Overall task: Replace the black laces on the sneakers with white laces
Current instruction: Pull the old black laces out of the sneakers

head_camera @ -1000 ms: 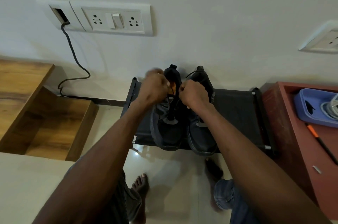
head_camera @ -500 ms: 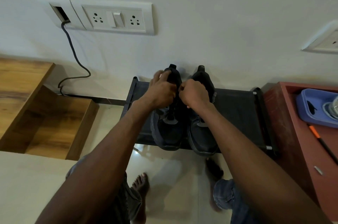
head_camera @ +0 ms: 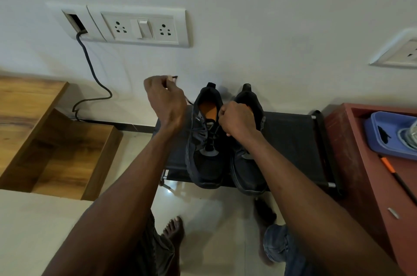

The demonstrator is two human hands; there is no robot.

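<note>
Two black sneakers stand side by side on a low black fabric shoe rack [head_camera: 293,140] against the wall, heels to the wall, toes over the rack's front edge. The left sneaker [head_camera: 206,140] shows an orange insole and is still threaded with its black lace [head_camera: 204,129] across the lower eyelets. The right sneaker [head_camera: 246,163] touches it along the inner side.

Left hand [head_camera: 165,99]: raised to the left of the left sneaker's heel, fingers curled, pinching the free end of the black lace; the strand runs from the fingers down toward the sneaker's collar.

Right hand [head_camera: 237,120]: fist-like, fingers curled tight, over the collar of the right sneaker just beside the left sneaker's tongue. What it grips is hidden by the knuckles; cannot tell.

Left of the rack: a wooden step unit [head_camera: 56,140]. Above it on the wall, a white socket panel [head_camera: 144,26] with a dark cable [head_camera: 90,66] hanging from it. Right of the rack: a red-brown cabinet [head_camera: 372,185] carrying a blue tray [head_camera: 383,138] and an orange-and-black pen [head_camera: 397,176]. Bare feet on the tiled floor [head_camera: 214,219] in front of the rack.
</note>
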